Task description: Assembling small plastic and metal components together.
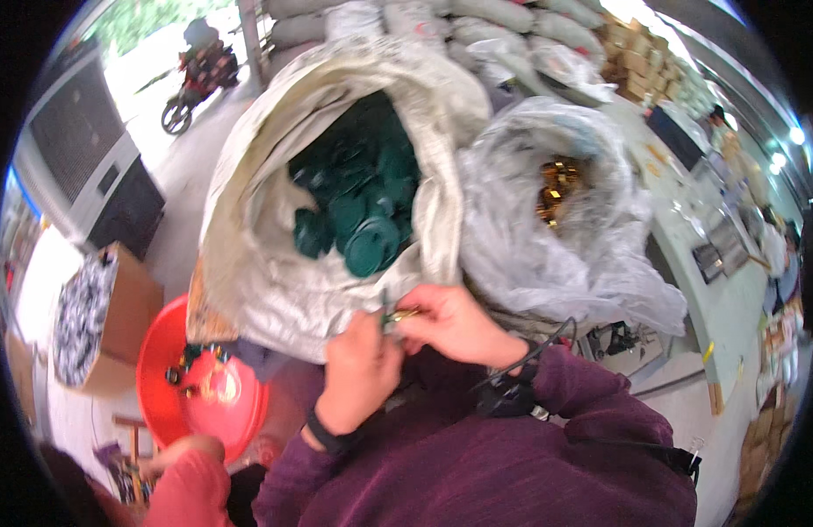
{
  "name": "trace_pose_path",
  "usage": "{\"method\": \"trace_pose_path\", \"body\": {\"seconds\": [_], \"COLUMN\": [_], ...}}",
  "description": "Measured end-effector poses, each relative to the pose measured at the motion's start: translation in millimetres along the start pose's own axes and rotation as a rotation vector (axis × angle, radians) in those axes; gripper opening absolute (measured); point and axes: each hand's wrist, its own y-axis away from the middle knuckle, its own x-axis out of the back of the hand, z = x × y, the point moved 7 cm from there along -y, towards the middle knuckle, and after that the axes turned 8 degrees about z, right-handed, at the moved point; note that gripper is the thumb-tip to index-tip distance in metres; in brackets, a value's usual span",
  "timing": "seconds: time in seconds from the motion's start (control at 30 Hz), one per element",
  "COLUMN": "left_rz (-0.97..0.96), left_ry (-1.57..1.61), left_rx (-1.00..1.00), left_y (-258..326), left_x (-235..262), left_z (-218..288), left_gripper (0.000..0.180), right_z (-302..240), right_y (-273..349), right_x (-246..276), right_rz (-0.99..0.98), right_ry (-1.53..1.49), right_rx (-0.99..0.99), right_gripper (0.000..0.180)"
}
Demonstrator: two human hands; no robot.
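My left hand (358,364) is closed on a thin dark green disc (385,306), seen nearly edge-on. Beside it my right hand (450,323) pinches a small shiny gold piece (405,314) against or close to the disc; whether the two are joined I cannot tell. Both hands are just in front of a large white woven sack (248,255), its mouth rolled wide. Inside lie many round green discs (370,246). To the right, a clear plastic bag (512,255) lies open around a heap of gold pieces (560,189).
A red basin (156,386) with green and gold pieces stands at the left, near another person's sleeve (191,483). Behind it is a cardboard box (125,316) of silvery parts. A long table (687,255) runs along the right. Stacked sacks (490,13) line the back.
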Motion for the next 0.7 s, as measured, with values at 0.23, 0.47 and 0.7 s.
{"method": "trace_pose_path", "body": {"seconds": [0.23,0.47,0.7], "left_rz": [0.484,0.385,0.026], "left_ry": [-0.134,-1.186,-0.372], "left_rx": [0.495,0.495,0.235], "left_y": [25.5,35.7,-26.8], "left_x": [158.3,235.0,44.8], "left_z": [-128.3,-169.1,-92.9], "left_gripper": [0.021,0.045,0.034], "right_z": [-101.9,-41.4,16.9], "right_y": [28.4,-11.7,-45.4], "right_x": [130.3,236.3,249.1], "right_rz": [0.657,0.536,0.157], "right_ry": [0.570,1.318,1.550], "right_rx": [0.731,0.167,-0.030], "right_gripper": [0.017,0.019,0.024]}}
